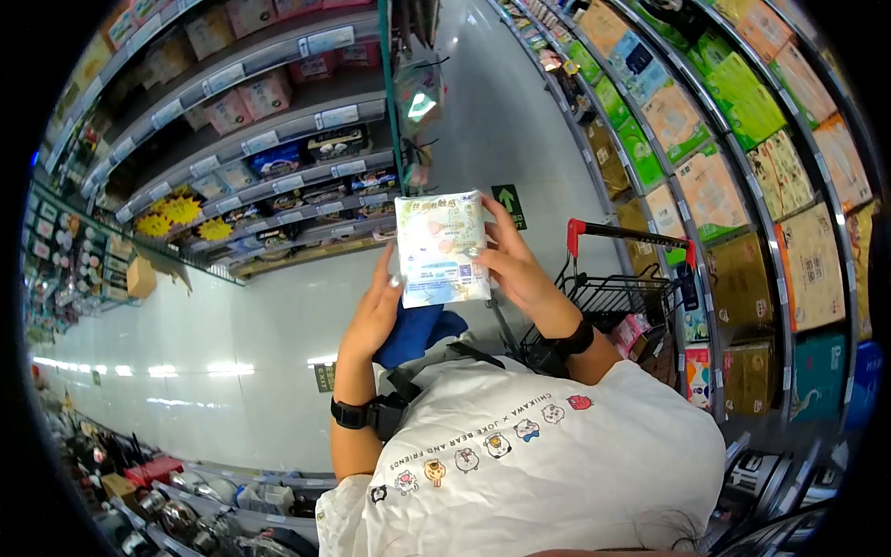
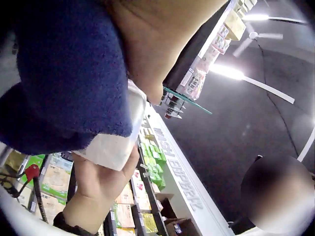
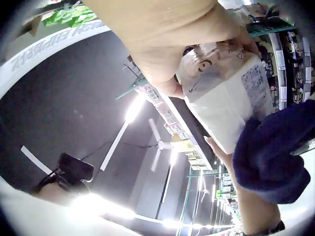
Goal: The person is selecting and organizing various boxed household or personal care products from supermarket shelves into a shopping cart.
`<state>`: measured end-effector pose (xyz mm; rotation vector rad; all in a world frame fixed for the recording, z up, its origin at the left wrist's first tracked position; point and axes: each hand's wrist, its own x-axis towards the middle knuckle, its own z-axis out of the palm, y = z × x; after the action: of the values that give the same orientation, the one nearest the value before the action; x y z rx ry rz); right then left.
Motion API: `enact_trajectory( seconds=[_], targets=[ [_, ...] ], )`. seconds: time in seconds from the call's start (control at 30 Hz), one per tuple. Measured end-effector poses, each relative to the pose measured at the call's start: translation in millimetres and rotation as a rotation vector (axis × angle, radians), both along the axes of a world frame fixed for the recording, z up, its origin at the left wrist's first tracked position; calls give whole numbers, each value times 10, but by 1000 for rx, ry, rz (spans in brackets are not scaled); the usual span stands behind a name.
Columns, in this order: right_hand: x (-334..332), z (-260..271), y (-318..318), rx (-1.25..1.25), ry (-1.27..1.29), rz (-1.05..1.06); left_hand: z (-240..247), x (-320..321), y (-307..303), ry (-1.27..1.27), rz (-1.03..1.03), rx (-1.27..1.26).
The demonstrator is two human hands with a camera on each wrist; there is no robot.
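Observation:
A white soft plastic pack point(image 1: 441, 251) with pale blue and pink printing is held upright between both hands in front of the chest. My left hand point(image 1: 374, 311) grips its left side, thumb at the front lower edge. On the right side, my right hand point(image 1: 510, 265) pinches the pack, thumb on the printed front and a finger at the top corner. A navy blue fluffy cloth point(image 1: 413, 332) hangs under the pack beside the left hand; I cannot tell whether that hand holds it. The left wrist view shows the cloth point(image 2: 74, 69) covering part of the pack point(image 2: 115, 147).
A black shopping cart point(image 1: 617, 278) with a red-ended handle stands to the right, a pink pack point(image 1: 631, 330) inside. Shelves of tissue packs point(image 1: 710, 195) line the right side. More shelves point(image 1: 251, 139) stand at the front left. A green arrow sign point(image 1: 506, 204) marks the aisle floor.

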<state>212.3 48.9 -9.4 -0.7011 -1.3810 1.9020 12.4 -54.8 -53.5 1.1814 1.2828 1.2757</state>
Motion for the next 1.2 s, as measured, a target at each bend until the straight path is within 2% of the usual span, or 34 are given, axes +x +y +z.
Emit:
enact_trajectory(
  seconds=[0.07, 0.17, 0.3, 0.47, 0.6, 0.67, 0.7, 0.8, 0.83, 0.9, 0.97, 1.03, 1.1, 1.13, 1.2],
  targets=[
    [-70, 7, -10, 132, -119, 22, 137, 60, -74, -79, 35, -118],
    [-159, 8, -74, 191, -198, 64, 30, 73, -146, 1, 38, -55],
    [-193, -49, -96, 244, -176, 106, 167, 53, -248, -321, 35, -64],
    [-170, -46, -123, 21, 144, 121, 117, -17, -325, -539, 44, -4],
    [-202, -94, -165, -114, 257, 156, 143, -25, -463, -766, 62, -153],
    [-217, -189, -208, -221, 348, 278, 171, 2, -532, -916, 68, -225],
    [-211, -242, -226, -276, 395, 337, 142, -13, -510, -923, -5, -195],
    [-174, -361, -264, -583, 481, 394, 116, 70, -461, -905, 34, -297],
    [-170, -379, -257, -599, 518, 374, 39, 49, -434, -796, -44, -213],
    [-166, -393, -206, -632, 591, 336, 70, 69, -352, -540, -7, -139],
    [-211, -370, -201, -436, 512, 161, 57, 41, -285, -380, -7, -106],
    [-230, -308, -182, -280, 455, 43, -111, -38, -225, -341, 49, -59],
    [-217, -285, -185, -68, 290, -37, -134, -23, -179, -352, 86, 13],
    [-212, -268, -188, 38, 206, -79, -21, 7, -180, -216, 64, 11],
    [-196, -192, -207, 20, 197, -80, 218, 48, -195, 54, 23, 8]
  ],
)
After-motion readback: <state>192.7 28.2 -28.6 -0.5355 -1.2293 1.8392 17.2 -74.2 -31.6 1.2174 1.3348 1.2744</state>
